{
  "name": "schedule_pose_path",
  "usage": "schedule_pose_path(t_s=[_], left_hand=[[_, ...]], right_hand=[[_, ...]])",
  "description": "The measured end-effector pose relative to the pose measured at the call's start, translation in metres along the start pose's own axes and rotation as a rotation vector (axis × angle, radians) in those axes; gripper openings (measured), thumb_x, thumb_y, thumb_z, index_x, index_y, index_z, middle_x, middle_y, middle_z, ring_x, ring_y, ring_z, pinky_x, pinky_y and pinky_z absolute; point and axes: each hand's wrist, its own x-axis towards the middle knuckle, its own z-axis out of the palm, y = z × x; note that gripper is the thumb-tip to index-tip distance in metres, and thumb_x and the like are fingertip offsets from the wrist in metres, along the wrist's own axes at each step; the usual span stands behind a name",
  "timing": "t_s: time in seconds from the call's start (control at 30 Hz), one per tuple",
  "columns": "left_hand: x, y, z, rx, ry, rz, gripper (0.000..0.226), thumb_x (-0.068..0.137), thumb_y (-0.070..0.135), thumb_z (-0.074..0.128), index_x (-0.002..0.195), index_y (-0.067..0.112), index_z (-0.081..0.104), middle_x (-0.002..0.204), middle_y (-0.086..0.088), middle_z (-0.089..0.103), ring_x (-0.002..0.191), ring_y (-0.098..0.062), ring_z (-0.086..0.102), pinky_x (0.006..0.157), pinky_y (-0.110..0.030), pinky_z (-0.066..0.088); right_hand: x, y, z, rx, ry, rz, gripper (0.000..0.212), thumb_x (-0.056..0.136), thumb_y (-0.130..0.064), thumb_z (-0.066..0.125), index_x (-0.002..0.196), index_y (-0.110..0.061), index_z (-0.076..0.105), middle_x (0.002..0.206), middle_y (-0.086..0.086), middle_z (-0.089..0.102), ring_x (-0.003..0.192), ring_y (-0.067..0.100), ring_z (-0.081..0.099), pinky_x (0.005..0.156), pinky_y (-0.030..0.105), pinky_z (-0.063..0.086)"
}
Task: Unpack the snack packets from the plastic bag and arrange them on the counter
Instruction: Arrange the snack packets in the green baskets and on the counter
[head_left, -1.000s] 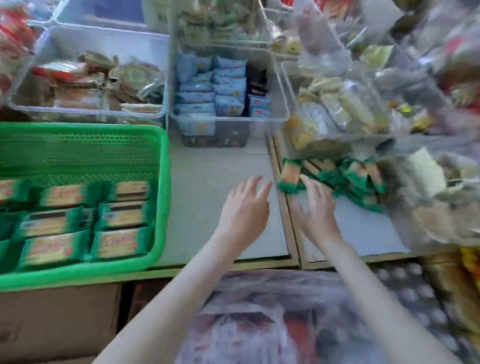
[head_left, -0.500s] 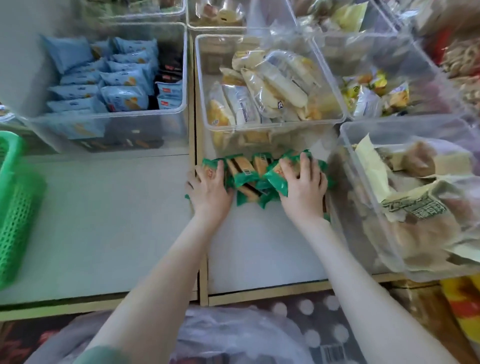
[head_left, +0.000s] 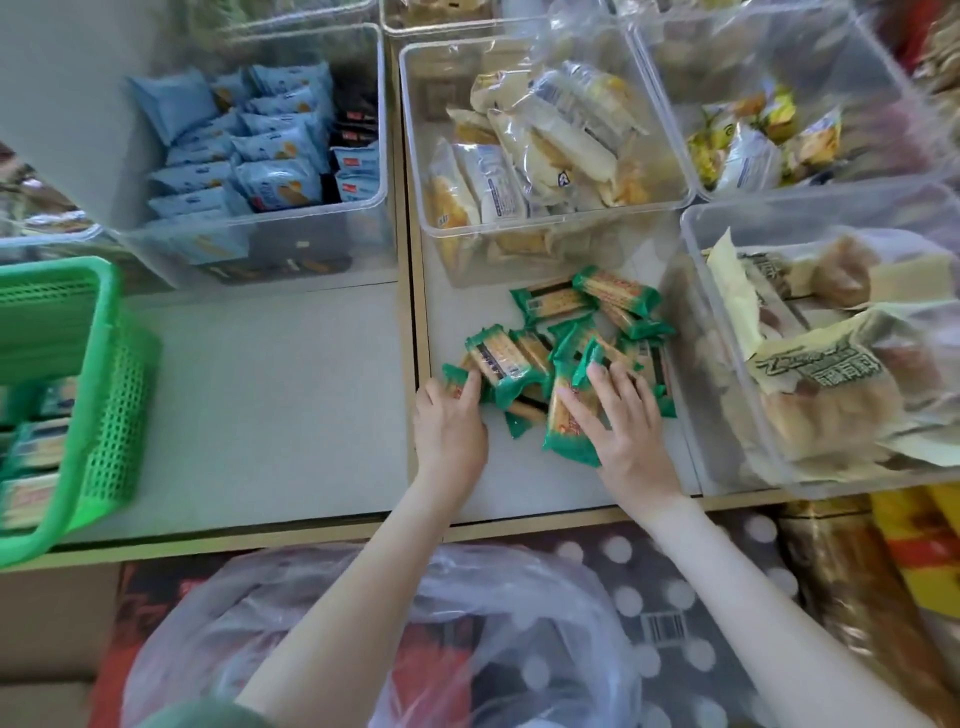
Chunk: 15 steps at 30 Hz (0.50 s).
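Note:
Several green-wrapped snack packets (head_left: 566, 343) lie in a loose pile on the pale counter (head_left: 270, 395), in front of the clear bins. My left hand (head_left: 449, 421) rests at the pile's left edge, its fingers curled onto one packet (head_left: 457, 379) there. My right hand (head_left: 621, 426) lies flat with straight spread fingers on the packets (head_left: 566, 415) at the pile's near right. The crumpled clear plastic bag (head_left: 322, 623) sits below the counter edge, between my forearms and my body.
A green perforated basket (head_left: 109, 384) with more packets stands at the left. Clear bins hold blue packets (head_left: 270, 156), pale bread packs (head_left: 540, 140) and wrapped pastries (head_left: 831, 343). The pastry bin's wall stands right beside the pile.
Both hands have drawn back toward me along the counter, pulling packets with them. The pile, bunched against the bin before, now lies spread out.

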Motion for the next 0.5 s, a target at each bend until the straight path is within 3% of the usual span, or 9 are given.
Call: schedule_pose_path(t_s=[0.1,0.2,0.27,0.37,0.5], left_hand=[[-0.015,0.000,-0.002,-0.122,0.018,-0.058,0.066,0.080,-0.002,0.051,0.144,0.012,0.041,0.109,-0.026,0.045,0.090,-0.039,0.047,0.081,-0.046,0.046],[-0.019,0.007,-0.013,-0.227,-0.002,-0.191,0.069,0.086,0.007,0.052,0.148,0.007,0.023,0.127,-0.025,0.035,0.107,-0.043,0.044,0.095,-0.043,0.039],[-0.016,0.014,-0.022,-0.341,0.040,-0.259,0.073,0.086,0.011,0.055,0.148,0.003,0.018,0.133,-0.027,0.032,0.114,-0.043,0.040,0.102,-0.048,0.037],[0.002,0.031,-0.030,-0.379,0.081,-0.262,0.074,0.089,0.018,0.058,0.149,0.005,0.016,0.131,-0.023,0.032,0.114,-0.038,0.039,0.104,-0.047,0.035],[0.030,0.057,-0.026,-0.300,0.056,-0.231,0.069,0.095,0.026,0.054,0.151,0.008,0.017,0.134,-0.024,0.033,0.117,-0.037,0.037,0.101,-0.040,0.032]], right_hand=[[-0.007,0.000,-0.009,0.041,-0.111,-0.005,0.081,0.078,0.013,0.042,0.150,-0.020,0.024,0.151,0.012,0.026,0.138,0.035,0.025,0.118,0.043,0.007],[0.000,-0.001,-0.019,0.211,-0.161,0.204,0.084,0.082,0.011,0.051,0.151,-0.019,0.013,0.154,0.012,0.024,0.139,0.029,0.023,0.113,0.044,0.019],[0.009,0.000,-0.023,0.279,-0.155,0.383,0.083,0.084,-0.002,0.064,0.151,-0.013,0.017,0.152,0.014,0.030,0.139,0.030,0.027,0.110,0.049,0.024],[0.020,-0.004,-0.033,0.324,-0.168,0.614,0.072,0.087,-0.018,0.066,0.147,-0.005,0.029,0.139,0.015,0.044,0.128,0.031,0.041,0.105,0.043,0.032],[0.025,-0.026,-0.039,0.333,-0.143,0.736,0.070,0.087,-0.033,0.067,0.140,0.000,0.035,0.128,0.016,0.045,0.116,0.028,0.042,0.097,0.035,0.038]])
